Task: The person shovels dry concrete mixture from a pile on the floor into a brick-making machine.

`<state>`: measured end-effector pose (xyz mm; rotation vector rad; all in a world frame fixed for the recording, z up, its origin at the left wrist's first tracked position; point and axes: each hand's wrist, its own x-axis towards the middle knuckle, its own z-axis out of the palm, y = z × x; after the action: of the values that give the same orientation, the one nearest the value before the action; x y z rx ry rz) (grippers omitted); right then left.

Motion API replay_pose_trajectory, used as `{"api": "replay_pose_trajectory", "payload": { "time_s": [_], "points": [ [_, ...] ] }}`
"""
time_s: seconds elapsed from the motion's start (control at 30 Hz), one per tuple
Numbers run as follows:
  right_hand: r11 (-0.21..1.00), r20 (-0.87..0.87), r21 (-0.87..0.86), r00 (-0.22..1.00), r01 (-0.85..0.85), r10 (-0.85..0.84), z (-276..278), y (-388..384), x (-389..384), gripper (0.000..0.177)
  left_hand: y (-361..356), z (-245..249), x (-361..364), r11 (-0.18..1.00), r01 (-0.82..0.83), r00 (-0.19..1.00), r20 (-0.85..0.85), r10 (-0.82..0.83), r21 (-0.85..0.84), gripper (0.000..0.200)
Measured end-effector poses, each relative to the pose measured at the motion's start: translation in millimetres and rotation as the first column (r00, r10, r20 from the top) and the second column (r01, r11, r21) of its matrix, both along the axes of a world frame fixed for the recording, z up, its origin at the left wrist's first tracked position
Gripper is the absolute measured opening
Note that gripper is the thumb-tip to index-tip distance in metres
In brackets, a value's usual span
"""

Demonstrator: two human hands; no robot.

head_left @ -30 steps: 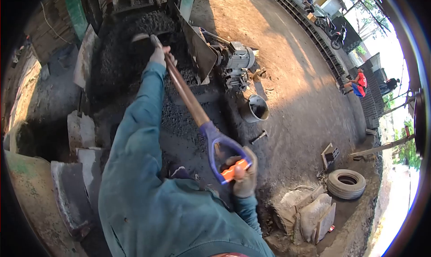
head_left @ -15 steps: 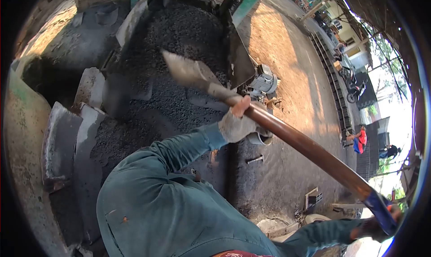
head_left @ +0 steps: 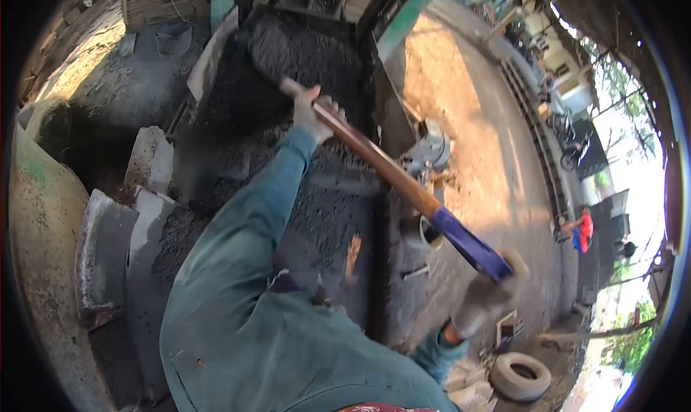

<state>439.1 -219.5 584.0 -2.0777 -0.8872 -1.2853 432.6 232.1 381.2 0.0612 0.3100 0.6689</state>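
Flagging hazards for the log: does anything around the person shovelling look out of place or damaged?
Mostly no. A small tool, perhaps a hammer, lies loose on the ground beside the bucket, and a tyre lies flat farther right. Left hand and right hand grip the shovel normally.

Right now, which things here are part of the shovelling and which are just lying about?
In use: shovel, gripped by left hand and right hand; dark gravel mix.
Lying about: tyre, bucket, motor, concrete slabs.
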Motion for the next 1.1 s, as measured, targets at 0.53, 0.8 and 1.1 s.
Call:
{"api": "replay_pose_trajectory", "payload": {
  "time_s": [0.53, 0.8, 1.1],
  "points": [
    [0.976, -0.886, 0.189, 0.410, -0.108, 0.217, -202.8, -391.8, -12.2, 0.051, -374.0, -118.6, -148.8, 0.936, 0.184, 0.792, -0.518, -0.322, -0.301, 0.022],
    [0.832, -0.921, 0.029, -0.310, 0.553, 0.238, -343.3, -399.5, -166.7, 0.042, -592.4, -403.4, -132.8, 0.700, 0.250, 0.359, -0.608, -0.708, -0.669, 0.018],
    [0.544, -0.670, 0.095, -0.350, 0.834, 0.654, -472.2, -284.8, -168.4, 0.021, -551.3, -471.7, -136.7, 0.613, 0.380, 0.269, -0.552, -0.790, -0.692, 0.034]
  ]
}}
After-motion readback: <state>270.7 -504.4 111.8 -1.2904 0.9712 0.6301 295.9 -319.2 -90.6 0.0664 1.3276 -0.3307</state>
